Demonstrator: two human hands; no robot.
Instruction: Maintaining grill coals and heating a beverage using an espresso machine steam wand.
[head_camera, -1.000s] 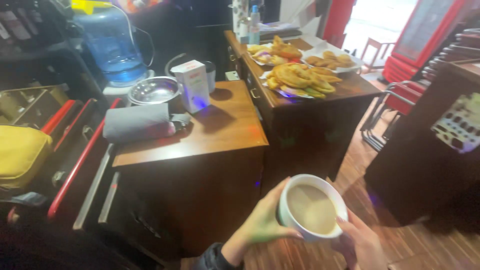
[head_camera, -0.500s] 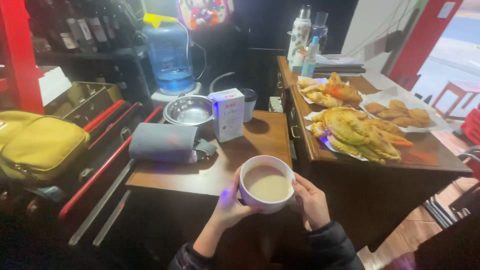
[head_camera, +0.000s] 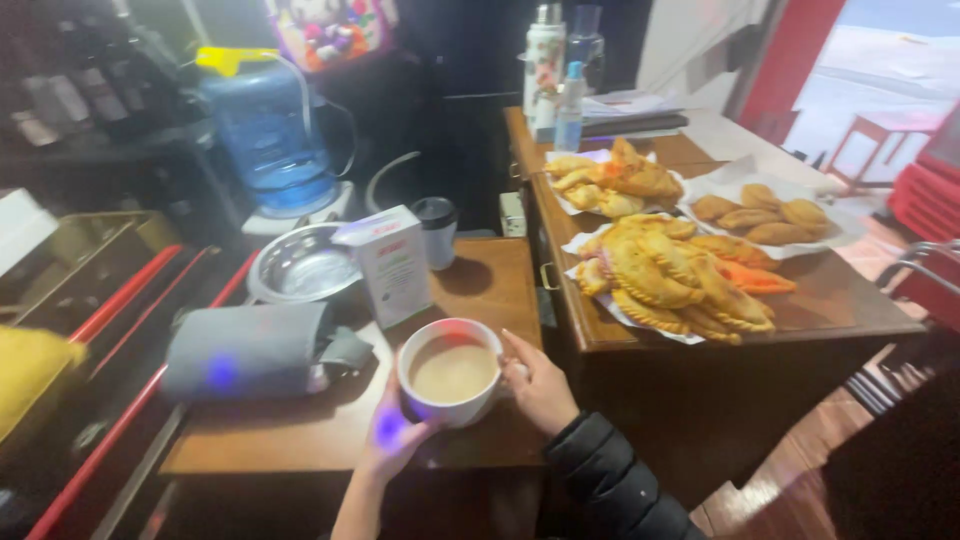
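A white cup filled with a pale milky drink is held just above the near part of a small wooden table. My left hand cups it from below and from the left. My right hand, in a dark padded sleeve, grips its right side at the handle. A white carton stands upright just behind the cup, and a grey rolled pouch lies to the cup's left.
A steel bowl and a lidded dark cup sit at the table's back. A blue water jug stands behind. The wooden counter to the right carries fried pastries on paper, plus bottles.
The cup has come from out over the floor up to the small table, with both hands still on it. The view has swung left and closer to the table and counter.
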